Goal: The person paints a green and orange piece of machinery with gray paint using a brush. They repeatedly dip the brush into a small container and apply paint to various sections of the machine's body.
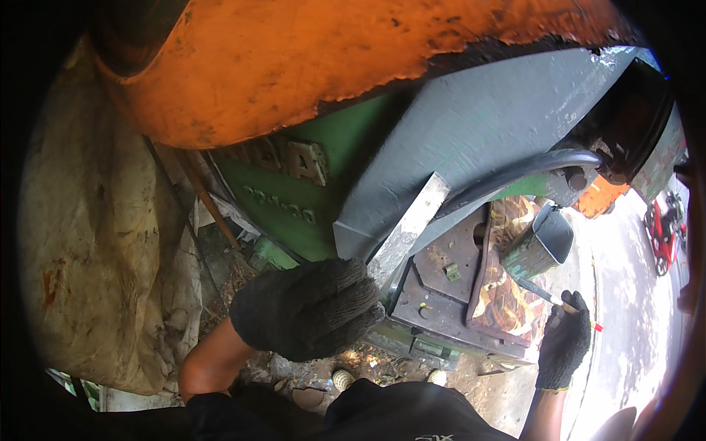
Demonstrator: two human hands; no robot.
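The left hand (309, 309), in a dark knit glove, closes its fingers around the near end of a flat grey metal bar (409, 225) at centre. The right hand (563, 339), gloved, pinches a thin brush (548, 297) at right; its bristles are indistinct.

Two gloved hands (309, 309), one metal bar (408, 228)

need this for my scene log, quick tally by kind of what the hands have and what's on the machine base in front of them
gloved hands: 2, left hand, right hand
flat metal bar: 1, metal bar in the left hand
thin tool with a red tip: 1, thin tool in the right hand
green metal can: 1, can
total: 5
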